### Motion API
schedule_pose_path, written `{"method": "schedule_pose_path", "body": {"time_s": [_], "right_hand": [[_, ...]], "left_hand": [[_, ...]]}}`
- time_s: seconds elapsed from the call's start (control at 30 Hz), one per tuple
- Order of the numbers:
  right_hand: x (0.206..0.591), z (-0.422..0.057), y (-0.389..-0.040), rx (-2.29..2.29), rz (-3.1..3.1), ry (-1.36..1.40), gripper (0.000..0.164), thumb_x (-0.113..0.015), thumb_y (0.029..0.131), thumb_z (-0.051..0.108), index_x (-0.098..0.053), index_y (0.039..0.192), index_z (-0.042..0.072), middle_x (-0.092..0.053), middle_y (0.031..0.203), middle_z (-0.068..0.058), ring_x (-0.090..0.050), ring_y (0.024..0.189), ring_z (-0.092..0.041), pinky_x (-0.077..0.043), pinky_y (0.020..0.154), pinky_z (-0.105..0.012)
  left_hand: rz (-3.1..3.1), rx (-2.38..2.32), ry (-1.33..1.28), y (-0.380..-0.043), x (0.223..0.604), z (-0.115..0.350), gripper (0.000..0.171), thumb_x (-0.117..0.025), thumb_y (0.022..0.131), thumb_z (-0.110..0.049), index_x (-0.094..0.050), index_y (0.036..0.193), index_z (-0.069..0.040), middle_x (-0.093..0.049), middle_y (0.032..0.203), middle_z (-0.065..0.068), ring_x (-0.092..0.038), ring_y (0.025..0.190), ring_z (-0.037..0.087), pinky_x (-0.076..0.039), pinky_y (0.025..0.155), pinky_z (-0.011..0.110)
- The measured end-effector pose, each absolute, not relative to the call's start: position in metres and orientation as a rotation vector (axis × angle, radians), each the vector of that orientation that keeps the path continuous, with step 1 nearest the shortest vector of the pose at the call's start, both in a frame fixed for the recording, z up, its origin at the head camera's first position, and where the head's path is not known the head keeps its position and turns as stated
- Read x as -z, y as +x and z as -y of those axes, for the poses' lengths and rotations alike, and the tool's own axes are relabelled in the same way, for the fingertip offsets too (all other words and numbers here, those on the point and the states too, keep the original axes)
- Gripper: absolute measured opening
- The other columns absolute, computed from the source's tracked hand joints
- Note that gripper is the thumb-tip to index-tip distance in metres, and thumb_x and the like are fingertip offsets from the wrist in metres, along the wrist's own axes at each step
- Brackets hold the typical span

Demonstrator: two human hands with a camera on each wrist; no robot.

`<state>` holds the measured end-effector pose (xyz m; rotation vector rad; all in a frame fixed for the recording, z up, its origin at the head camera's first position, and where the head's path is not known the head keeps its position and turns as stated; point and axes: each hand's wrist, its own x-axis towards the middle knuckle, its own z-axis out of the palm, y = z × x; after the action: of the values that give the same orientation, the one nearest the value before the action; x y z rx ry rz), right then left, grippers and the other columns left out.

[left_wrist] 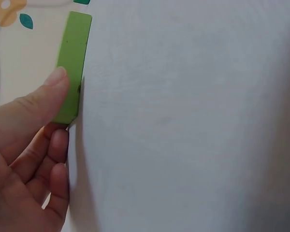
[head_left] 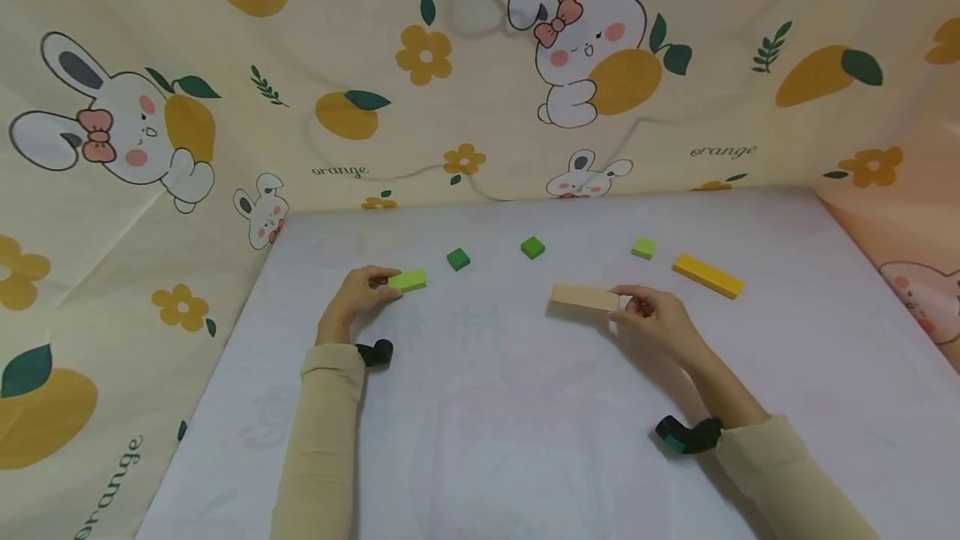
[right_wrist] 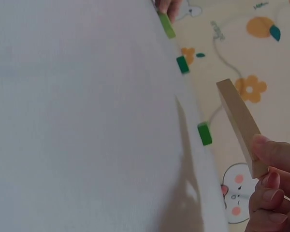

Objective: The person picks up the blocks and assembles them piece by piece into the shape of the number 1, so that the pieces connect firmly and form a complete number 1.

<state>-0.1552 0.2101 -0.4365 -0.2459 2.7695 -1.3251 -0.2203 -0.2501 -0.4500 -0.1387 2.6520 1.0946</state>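
My left hand [head_left: 362, 293] pinches one end of a light green wooden block [head_left: 409, 280] low over the white table at the left. In the left wrist view the thumb lies across that green block [left_wrist: 73, 63]. Farther right, my right hand [head_left: 660, 319] holds a plain wooden block [head_left: 583, 297] by its right end, between thumb and fingers. The right wrist view shows this plain block [right_wrist: 239, 121] raised, with a shadow on the table. A dark green block [head_left: 458, 259] and a mid-green block [head_left: 532, 247] lie between the hands, a little farther back.
A small light green block [head_left: 644, 248] and a long yellow block [head_left: 708, 276] lie behind the right hand. The white table [head_left: 480, 423] meets a printed cloth backdrop [head_left: 480, 115] with rabbits and oranges. Black wrist straps [head_left: 686, 435] sit on both arms.
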Motion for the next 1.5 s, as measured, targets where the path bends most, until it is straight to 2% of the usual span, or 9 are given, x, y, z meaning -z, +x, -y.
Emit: {"method": "schedule_pose_path", "body": {"time_s": [0.23,0.7,1.2,1.5], "right_hand": [[0.431,-0.205,-0.147,1.315,-2.764,-0.289,0.034,-0.072,0.085,0.016,-0.066,0.115,0.001,-0.049,0.07,0.001,-0.041,0.06,-0.002,-0.031,0.052,-0.019],[0.433,-0.192,-0.13,1.433,-2.713,-0.456,0.031,-0.075,0.081,0.009,-0.067,0.109,-0.002,-0.048,0.066,0.009,-0.041,0.058,0.003,-0.033,0.05,-0.017],[0.437,-0.181,-0.113,1.535,-2.556,-0.395,0.035,-0.075,0.08,0.008,-0.066,0.112,-0.005,-0.048,0.067,0.007,-0.039,0.058,0.002,-0.033,0.05,-0.016],[0.447,-0.174,-0.105,1.461,-2.571,-0.386,0.032,-0.076,0.079,0.009,-0.067,0.107,-0.004,-0.047,0.067,0.004,-0.039,0.058,0.003,-0.034,0.052,-0.016]], "left_hand": [[-2.648,-1.112,-0.123,-0.224,0.451,0.249,0.046,-0.068,0.089,-0.017,-0.058,0.133,-0.008,-0.052,0.139,0.019,-0.046,0.128,0.035,-0.036,0.113,0.048],[-2.643,-1.155,-0.132,-0.224,0.451,0.248,0.046,-0.069,0.088,-0.014,-0.058,0.132,-0.005,-0.053,0.138,0.021,-0.048,0.126,0.034,-0.037,0.111,0.047],[-2.612,-1.189,-0.186,-0.222,0.452,0.249,0.046,-0.069,0.088,-0.016,-0.058,0.133,-0.008,-0.052,0.138,0.019,-0.046,0.126,0.033,-0.036,0.112,0.047],[-2.599,-1.19,-0.186,-0.222,0.452,0.249,0.046,-0.069,0.089,-0.016,-0.057,0.133,-0.008,-0.051,0.139,0.019,-0.045,0.129,0.034,-0.034,0.114,0.047]]}}
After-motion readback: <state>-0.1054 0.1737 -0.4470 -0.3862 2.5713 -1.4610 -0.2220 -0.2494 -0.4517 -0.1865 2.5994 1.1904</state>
